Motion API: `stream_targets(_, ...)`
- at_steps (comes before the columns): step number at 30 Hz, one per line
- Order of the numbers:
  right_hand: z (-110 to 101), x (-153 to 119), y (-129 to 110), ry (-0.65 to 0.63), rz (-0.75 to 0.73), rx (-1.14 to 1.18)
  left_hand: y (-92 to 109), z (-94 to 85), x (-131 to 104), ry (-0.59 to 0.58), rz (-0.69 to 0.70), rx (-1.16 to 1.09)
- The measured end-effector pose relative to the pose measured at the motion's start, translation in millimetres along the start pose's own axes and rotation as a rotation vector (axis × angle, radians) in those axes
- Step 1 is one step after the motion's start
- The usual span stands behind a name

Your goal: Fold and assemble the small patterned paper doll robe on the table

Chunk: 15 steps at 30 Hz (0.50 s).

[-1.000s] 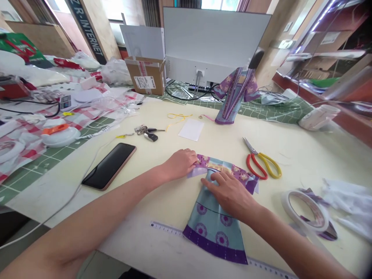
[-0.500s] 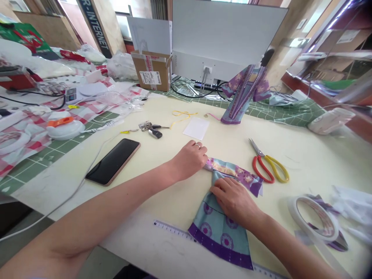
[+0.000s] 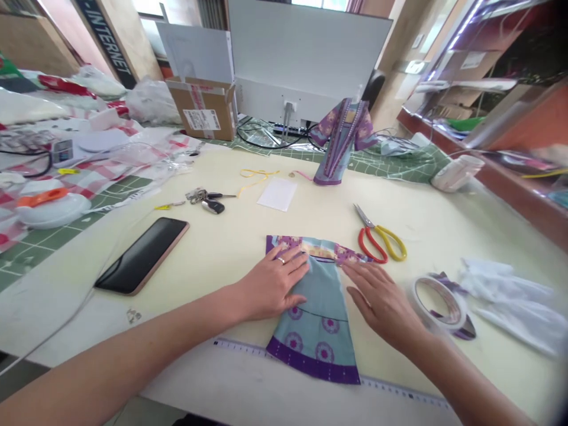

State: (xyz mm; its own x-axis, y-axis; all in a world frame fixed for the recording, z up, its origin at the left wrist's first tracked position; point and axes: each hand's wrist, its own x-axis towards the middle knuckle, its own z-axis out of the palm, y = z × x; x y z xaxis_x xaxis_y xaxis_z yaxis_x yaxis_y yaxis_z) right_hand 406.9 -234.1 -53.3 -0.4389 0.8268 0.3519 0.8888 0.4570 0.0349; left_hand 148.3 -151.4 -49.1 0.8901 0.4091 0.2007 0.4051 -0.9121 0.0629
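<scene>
A small doll-sized dress point(image 3: 317, 325) lies flat on the cream table top, its blue skirt edged in purple and its flowered sleeves spread to both sides. My left hand point(image 3: 270, 281), a ring on one finger, rests on the left sleeve and upper skirt with the fingers stretched out. Across from it, my right hand point(image 3: 377, 293) lies with fingers extended, its tips touching the right sleeve. Neither hand grips anything. Part of the left side of the dress is hidden under my left hand. Scissors point(image 3: 376, 235) with red and yellow handles lie just beyond the right sleeve.
A tape roll point(image 3: 439, 303) and white cloth or plastic point(image 3: 510, 296) lie at right. At left are a phone point(image 3: 142, 255) and keys point(image 3: 213, 204). A ruler strip point(image 3: 399, 389) runs along the front. Behind stand a similar garment point(image 3: 335, 145), a cardboard box point(image 3: 204, 112) and a monitor point(image 3: 306, 47).
My left hand has let go of the sleeve's end and now lies flat on the dress. My right hand has moved off the skirt to the right sleeve. The left sleeve is spread out.
</scene>
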Motion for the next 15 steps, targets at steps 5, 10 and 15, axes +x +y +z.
stream_targets(5,8,-10,-6,-0.103,-0.034,-0.035,3,19.4,-2,-0.051,-0.017,-0.025)
stream_targets(10,7,-10,-3,-0.096,-0.012,0.023,6,10.8,-2,-0.031,-0.060,-0.013)
stream_targets(15,-4,22,9,-0.037,0.274,0.107,31,8.6,16,0.032,-0.058,-0.024)
